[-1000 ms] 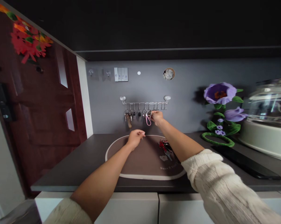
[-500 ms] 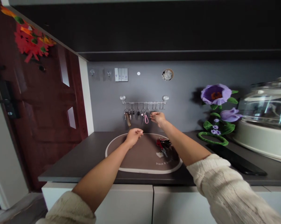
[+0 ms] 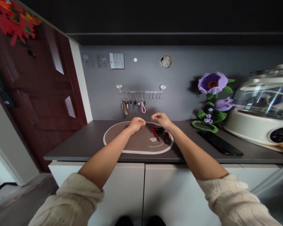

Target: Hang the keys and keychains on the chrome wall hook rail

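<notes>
Keys hang from a clear hook rail on the grey wall, one set with a pink loop strap, another with a brown fob. My left hand is over the middle of a brown mat, fingers curled together around nothing visible. Beside it on the right, my right hand is closed in a loose pinch, also with nothing showing in it. Just below my right hand, a bunch of keys with a red piece and dark fobs lies on the mat, apart from both hands.
A black phone lies right of the mat. Behind it stand purple plush flowers with a green ring base, then a white appliance with a clear top. A dark cabinet overhangs the counter. At left is a dark red door.
My right hand has come down from beside the hook rail to above the keys on the mat. My left hand has moved slightly nearer to it. The camera view has tilted down.
</notes>
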`<move>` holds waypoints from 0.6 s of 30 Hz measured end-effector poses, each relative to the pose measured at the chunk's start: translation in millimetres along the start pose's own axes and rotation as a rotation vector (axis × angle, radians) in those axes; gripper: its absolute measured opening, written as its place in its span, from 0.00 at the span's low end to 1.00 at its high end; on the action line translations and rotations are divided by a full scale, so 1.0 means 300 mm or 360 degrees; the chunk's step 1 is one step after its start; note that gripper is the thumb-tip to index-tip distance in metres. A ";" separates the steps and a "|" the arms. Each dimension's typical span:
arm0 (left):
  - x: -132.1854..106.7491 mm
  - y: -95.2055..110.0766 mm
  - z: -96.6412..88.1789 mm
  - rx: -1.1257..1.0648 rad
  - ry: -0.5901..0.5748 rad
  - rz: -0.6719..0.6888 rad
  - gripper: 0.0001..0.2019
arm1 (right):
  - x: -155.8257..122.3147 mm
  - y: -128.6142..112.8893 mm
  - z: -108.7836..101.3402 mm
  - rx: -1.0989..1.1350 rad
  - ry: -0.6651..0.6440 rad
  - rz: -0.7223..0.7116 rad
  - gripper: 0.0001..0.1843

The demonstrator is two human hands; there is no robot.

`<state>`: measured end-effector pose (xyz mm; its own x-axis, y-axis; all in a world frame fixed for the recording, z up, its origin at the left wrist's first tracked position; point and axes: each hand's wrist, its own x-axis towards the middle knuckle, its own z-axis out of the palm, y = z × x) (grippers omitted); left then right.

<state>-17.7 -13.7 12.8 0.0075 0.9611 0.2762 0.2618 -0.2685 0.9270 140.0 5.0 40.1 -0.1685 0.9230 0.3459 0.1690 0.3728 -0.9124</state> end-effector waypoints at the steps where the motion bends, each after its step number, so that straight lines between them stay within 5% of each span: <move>1: 0.001 0.000 0.015 0.0009 -0.0023 0.0011 0.03 | -0.010 0.010 -0.002 -0.0034 -0.0015 -0.0020 0.03; 7: -0.002 -0.022 0.078 0.0086 -0.0082 0.0043 0.04 | -0.027 0.071 -0.014 -0.0229 -0.0008 -0.0139 0.03; 18: -0.006 -0.058 0.082 0.0426 -0.0260 0.0140 0.07 | -0.017 0.113 -0.030 -0.0526 0.0079 -0.0140 0.06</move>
<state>1.5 -9.0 -10.1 0.1904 0.9386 0.2879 0.4974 -0.3450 0.7960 155.2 14.0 9.3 -0.1501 0.8864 0.4378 0.4630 0.4543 -0.7611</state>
